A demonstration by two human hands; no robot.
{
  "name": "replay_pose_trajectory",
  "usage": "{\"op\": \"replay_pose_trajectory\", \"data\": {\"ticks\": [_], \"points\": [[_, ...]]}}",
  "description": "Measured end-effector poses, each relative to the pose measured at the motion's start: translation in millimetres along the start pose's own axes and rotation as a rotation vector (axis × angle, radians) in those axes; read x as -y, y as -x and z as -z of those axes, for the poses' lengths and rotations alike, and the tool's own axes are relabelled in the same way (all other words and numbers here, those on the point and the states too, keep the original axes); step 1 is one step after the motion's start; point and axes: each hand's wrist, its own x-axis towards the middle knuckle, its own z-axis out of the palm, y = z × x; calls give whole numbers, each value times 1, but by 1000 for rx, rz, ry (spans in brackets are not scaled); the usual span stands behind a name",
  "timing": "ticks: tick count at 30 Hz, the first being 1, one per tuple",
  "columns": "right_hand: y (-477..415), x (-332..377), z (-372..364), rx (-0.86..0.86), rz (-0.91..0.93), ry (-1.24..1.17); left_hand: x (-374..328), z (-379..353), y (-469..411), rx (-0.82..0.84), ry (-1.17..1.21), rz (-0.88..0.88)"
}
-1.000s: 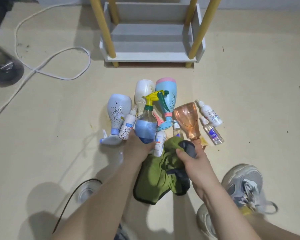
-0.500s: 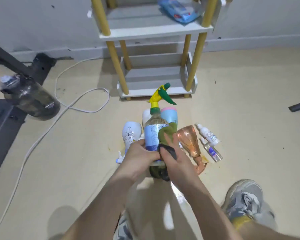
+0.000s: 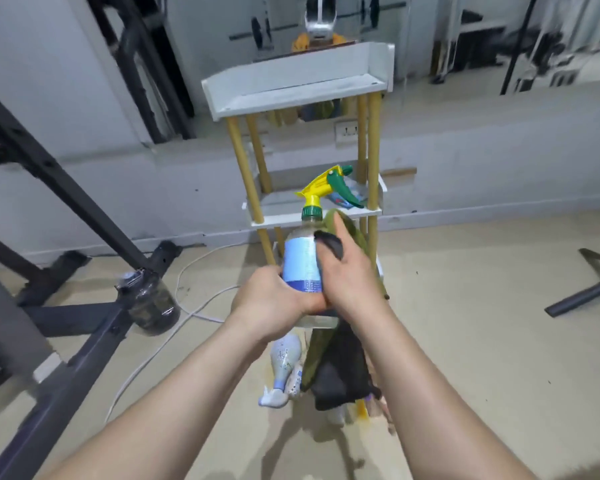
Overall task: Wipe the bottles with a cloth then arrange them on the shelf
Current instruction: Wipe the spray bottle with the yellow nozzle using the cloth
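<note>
Before shelf [image 3: 302, 95], spray bottle [image 3: 300, 261] against cloth [image 3: 333, 372]

Twelve o'clock: the top tier [image 3: 291, 98] of the shelf [image 3: 278, 220] is open-fronted; yellow posts [image 3: 243, 161] flank the tier below; a black frame [image 3: 66, 181] stands at nine.

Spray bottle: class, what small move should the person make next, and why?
Probably slide the right hand, which presses the green cloth against the spray bottle, down along its side. The left hand grips the bottle's base, the cloth sits high on its right side, and the bottle is not on the shelf, so wiping seems unfinished.
</note>
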Motion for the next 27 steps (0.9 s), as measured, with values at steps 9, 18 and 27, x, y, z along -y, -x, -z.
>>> {"op": "replay_pose_trajectory", "data": {"ticks": [9,18,27], "points": [[27,26,18,96,3,158,-11,-5,31,-175,-204,-42],[14,5,36,120,-199,-364,-2,-19,21,-3,-90,47],[-16,-15,41,177,-378,-196,-10,-48,11,6,-349,-15]]}}
